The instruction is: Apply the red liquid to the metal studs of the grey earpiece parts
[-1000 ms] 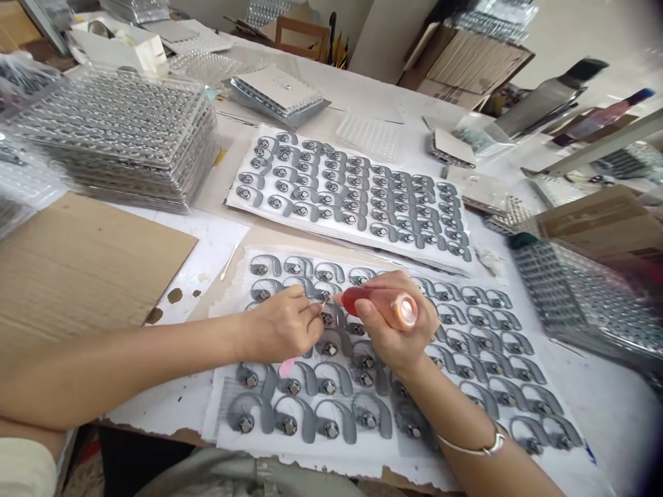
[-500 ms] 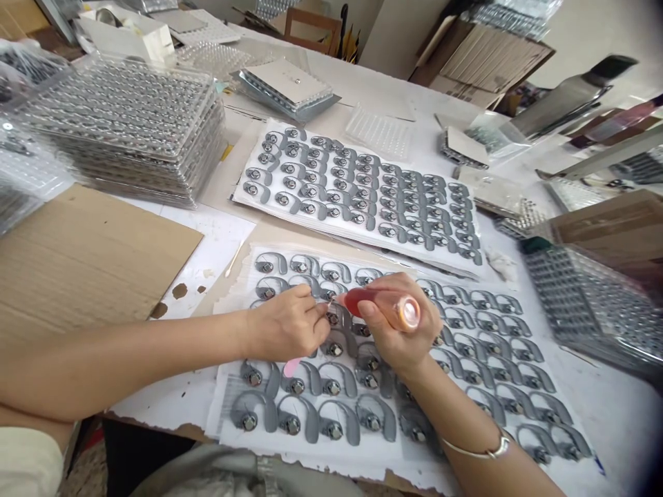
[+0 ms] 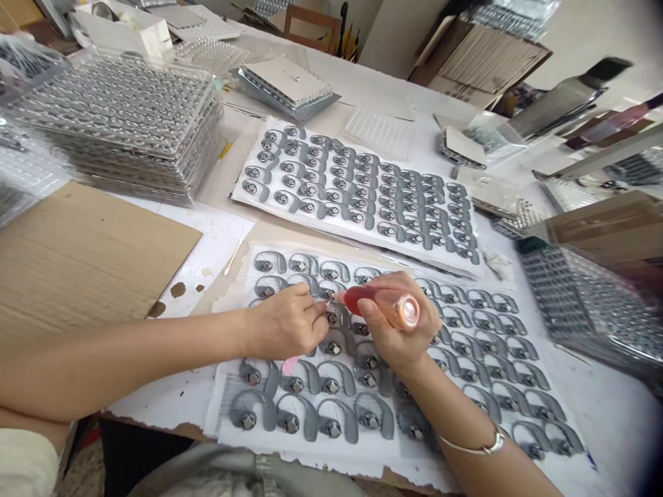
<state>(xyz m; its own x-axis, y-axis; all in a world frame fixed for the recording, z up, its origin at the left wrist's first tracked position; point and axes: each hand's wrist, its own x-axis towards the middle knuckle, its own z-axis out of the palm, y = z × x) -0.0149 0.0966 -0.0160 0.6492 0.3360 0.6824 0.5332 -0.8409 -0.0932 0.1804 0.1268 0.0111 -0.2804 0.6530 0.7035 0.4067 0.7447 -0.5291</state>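
Note:
My right hand (image 3: 401, 324) is wrapped round a translucent red squeeze bottle (image 3: 380, 306), tilted with its pale nozzle toward my left fingertips. Those fingertips are pinched together beside the nozzle tip. From under my left hand (image 3: 290, 321) pokes the pink end of a slim tool (image 3: 289, 366); the rest of it is hidden by the hand. Both hands hover over a white sheet (image 3: 331, 459) bearing rows of grey ear-hook-shaped pieces (image 3: 334, 417), each with a round shiny metallic part. The small part right at the nozzle is too fine to make out.
Behind lies a second sheet of grey hook pieces (image 3: 357, 183). A tall stack of clear trays (image 3: 129, 124) and a cardboard sheet (image 3: 88, 262) are on the left. More trays (image 3: 595, 297) and a cardboard box (image 3: 616, 224) stand right. A cotton swab (image 3: 232, 259) lies near the sheet.
The view has shifted very slightly. Both hands and the bottle keep practically the same place over the sheet.

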